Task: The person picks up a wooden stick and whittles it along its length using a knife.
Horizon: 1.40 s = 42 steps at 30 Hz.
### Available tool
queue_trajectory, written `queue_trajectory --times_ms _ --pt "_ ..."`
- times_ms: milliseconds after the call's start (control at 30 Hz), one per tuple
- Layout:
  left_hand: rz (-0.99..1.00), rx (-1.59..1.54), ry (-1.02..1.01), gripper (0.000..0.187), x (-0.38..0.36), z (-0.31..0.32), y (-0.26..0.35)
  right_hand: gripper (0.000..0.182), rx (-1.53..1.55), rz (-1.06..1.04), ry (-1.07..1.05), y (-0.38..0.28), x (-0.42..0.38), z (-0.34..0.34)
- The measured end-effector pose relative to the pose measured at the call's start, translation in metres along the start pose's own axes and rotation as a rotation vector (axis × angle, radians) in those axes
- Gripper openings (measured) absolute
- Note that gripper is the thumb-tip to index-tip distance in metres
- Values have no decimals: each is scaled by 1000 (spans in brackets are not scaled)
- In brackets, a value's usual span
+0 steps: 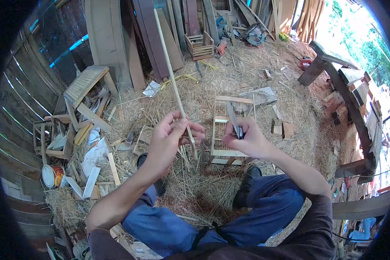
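Observation:
A long thin wooden strip slants up and away from my left hand, which pinches it near its lower end between thumb and fingers. My right hand is wrapped round the dark handle of a knife, its blade pointing up and away from me. Beneath the right hand, a slatted wooden frame with thin rods stands on the floor between my feet. The blade and the strip are apart.
Straw and shavings cover the floor. A small slatted crate and a circular saw lie at the back. On the left are a small wooden stool and a can; a heavy bench stands at the right.

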<state>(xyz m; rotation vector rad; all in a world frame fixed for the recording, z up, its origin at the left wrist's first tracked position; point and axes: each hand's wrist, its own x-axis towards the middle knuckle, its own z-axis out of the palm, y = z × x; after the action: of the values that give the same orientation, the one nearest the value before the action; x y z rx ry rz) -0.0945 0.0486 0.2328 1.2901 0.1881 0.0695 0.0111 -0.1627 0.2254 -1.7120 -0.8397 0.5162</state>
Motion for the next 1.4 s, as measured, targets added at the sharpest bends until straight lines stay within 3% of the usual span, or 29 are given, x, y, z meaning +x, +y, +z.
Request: queue_trajectory --times_ms 100,200,300,333,400,500,700,800,900,967,1100,1200,1267,1300,1400 --pt "43 23 22 20 -8 4 -4 13 -44 32 -59 -4 -4 -2" --pt "155 -58 171 19 0 -6 -9 12 10 -34 -16 10 -3 -5" --pt "136 -56 70 19 -3 -13 -8 16 105 137 -22 9 -6 -16" --pt "39 -106 102 18 -12 -1 -3 18 39 141 -37 6 -7 -16" --pt "-8 -115 27 18 -16 -2 -5 27 -90 148 -62 -5 -11 -14" --pt "-98 -137 -27 19 -17 -4 -8 40 -172 -16 -12 12 -9 -10" --pt "-127 57 -104 23 -23 5 -1 40 -337 22 180 -22 -8 -11" --pt "-56 307 -119 25 -21 3 2 31 -487 -115 372 -20 -5 -14" --pt "123 594 -104 27 -18 -1 -4 25 -544 -441 502 -20 4 -15" --pt "288 721 -83 28 -18 -5 -8 26 -555 -419 473 -25 3 -16" --pt "187 970 -30 25 -25 -11 9 25 -657 -295 400 -25 2 -20" --pt "208 1149 -16 22 -26 -17 11 24 -821 -179 204 -25 1 -29" --pt "152 1263 -31 21 -28 -19 15 27 -740 -10 48 -13 3 -35" --pt "273 1342 -17 22 -29 -19 14 29 -697 74 -29 -4 4 -37" --pt "629 1497 86 26 -30 -17 13 34 -365 1 -67 21 7 -37"
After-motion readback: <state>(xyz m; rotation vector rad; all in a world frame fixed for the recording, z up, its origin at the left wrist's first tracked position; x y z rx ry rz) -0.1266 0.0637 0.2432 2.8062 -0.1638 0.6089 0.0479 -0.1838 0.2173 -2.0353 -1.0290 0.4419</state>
